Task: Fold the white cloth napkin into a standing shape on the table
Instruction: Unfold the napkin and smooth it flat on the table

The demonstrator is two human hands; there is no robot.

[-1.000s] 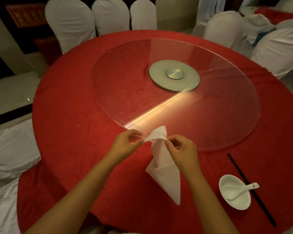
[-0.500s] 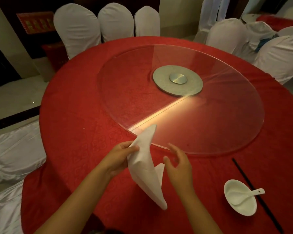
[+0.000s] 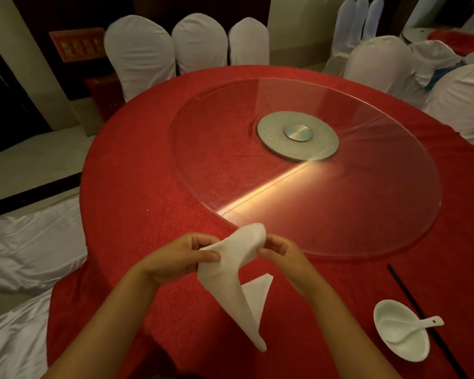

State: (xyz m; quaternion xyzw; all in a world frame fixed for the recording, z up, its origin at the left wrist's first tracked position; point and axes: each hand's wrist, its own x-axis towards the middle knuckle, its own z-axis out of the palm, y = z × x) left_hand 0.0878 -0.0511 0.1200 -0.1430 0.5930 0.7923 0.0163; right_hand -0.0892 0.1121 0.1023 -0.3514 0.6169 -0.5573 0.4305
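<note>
The white cloth napkin [image 3: 234, 280] is folded into a long narrow cone, held above the red tablecloth [image 3: 137, 203] near the table's front edge. Its pointed end hangs toward me and a triangular flap sticks out on its right. My left hand [image 3: 181, 259] pinches the napkin's left side between thumb and fingers. At the upper end, which curls over, my right hand [image 3: 281, 257] grips the napkin with thumb and fingertips.
A round glass turntable [image 3: 367, 214] with a metal hub [image 3: 298, 135] lies just beyond my hands. A white bowl [image 3: 400, 335] with a white spoon [image 3: 419, 324] and black chopsticks [image 3: 422, 315] sit at the front right. White-covered chairs [image 3: 140, 53] ring the table.
My right hand, open and off the napkin half a second ago, now grips its upper end. That tip, which stood straight up, is now bent over to the right.
</note>
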